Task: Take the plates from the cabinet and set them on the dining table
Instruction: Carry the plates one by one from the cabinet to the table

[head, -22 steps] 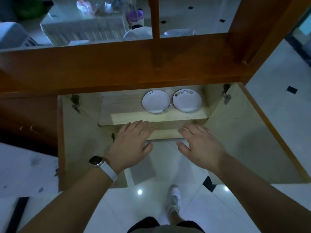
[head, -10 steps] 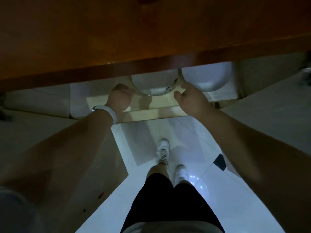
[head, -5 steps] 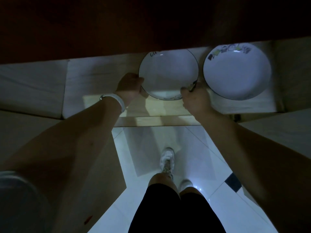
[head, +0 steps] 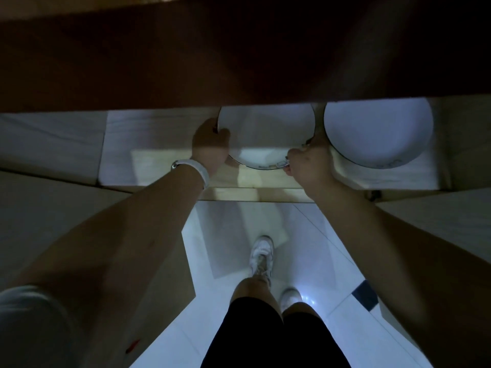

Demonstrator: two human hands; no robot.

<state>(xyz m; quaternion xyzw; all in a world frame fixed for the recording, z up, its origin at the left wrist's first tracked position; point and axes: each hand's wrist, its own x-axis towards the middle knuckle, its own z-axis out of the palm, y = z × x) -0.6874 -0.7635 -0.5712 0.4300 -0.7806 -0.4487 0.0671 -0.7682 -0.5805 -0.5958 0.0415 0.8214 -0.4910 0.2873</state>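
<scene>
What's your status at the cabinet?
Left hand and right hand grip the left plate, on the shelf. Right plate untouched alongside. Nothing blocking.

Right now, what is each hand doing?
Left hand: gripping the left plate rim.
Right hand: gripping the same plate's other side.

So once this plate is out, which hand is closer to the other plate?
The right hand: it grips the held plate on the side next to the second plate; the left hand is on the far side.
</scene>
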